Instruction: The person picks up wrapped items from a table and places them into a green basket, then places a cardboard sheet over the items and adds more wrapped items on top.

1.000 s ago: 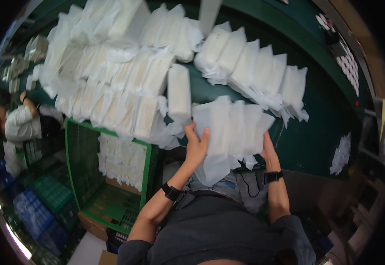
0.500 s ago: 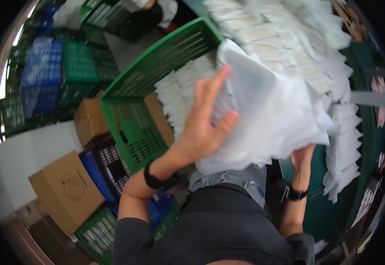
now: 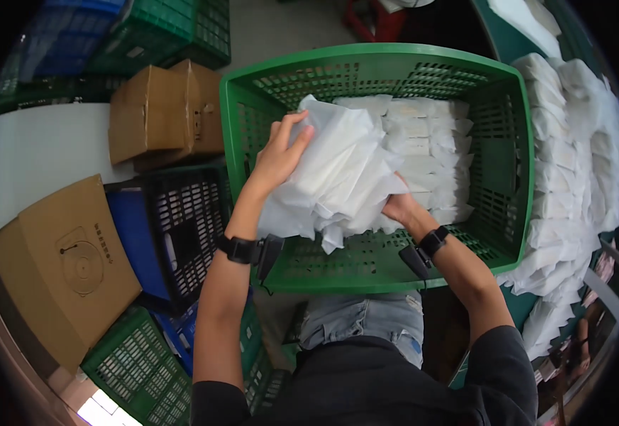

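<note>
Head view looks down into a big green crate (image 3: 497, 92) straight ahead, with a row of white packets (image 3: 423, 145) already laid along its far right side. To the right, on a green table (image 3: 508, 42), more stacks of white packets (image 3: 572, 142) run from far to near. Left of the crate sit two brown cardboard boxes (image 3: 160, 113), a larger cardboard box (image 3: 61, 263) nearer, and a dark blue crate (image 3: 174, 227) between them. Over the crate's left half, both hands grip a loose bundle of white packets (image 3: 338, 170): the left hand (image 3: 281, 153) lies spread on top with fingers curled over its far edge, and the right hand (image 3: 398, 206) clasps it from underneath on the near right side. Black wrist straps (image 3: 242, 248) show on both arms. The bundle looks floppy and uneven, so packets could slip from the near lower corner, where nothing supports them, and land crooked or outside the row. The right hand's fingers are hidden under the bundle, and the crate floor beneath it cannot be seen.
</note>
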Action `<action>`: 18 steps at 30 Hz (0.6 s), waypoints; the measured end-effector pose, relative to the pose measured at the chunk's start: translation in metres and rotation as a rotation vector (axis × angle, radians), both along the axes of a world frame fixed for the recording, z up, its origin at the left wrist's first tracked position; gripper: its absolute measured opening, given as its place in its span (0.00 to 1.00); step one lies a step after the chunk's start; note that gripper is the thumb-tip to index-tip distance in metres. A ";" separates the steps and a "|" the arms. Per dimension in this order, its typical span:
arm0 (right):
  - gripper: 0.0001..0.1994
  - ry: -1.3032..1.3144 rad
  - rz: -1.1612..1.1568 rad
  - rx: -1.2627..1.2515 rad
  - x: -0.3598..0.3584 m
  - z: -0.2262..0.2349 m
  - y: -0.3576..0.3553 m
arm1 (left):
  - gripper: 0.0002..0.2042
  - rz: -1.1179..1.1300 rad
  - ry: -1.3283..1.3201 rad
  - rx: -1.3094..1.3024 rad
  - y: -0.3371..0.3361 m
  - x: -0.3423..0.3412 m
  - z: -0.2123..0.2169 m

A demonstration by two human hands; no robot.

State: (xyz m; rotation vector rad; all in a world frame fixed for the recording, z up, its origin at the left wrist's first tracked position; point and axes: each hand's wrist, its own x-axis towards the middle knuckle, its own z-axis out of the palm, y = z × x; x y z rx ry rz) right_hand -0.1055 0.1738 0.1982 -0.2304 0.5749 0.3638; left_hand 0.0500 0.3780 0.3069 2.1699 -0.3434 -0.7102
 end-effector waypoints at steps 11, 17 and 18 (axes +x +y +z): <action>0.27 0.502 -0.041 0.292 -0.061 -0.107 0.098 | 0.24 -0.336 0.269 0.479 -0.006 0.024 -0.105; 0.27 0.552 0.012 0.390 -0.062 -0.128 0.121 | 0.22 -0.377 0.358 0.502 0.003 0.036 -0.176; 0.27 0.556 0.004 0.388 -0.063 -0.134 0.124 | 0.21 -0.457 0.337 0.534 0.005 0.040 -0.188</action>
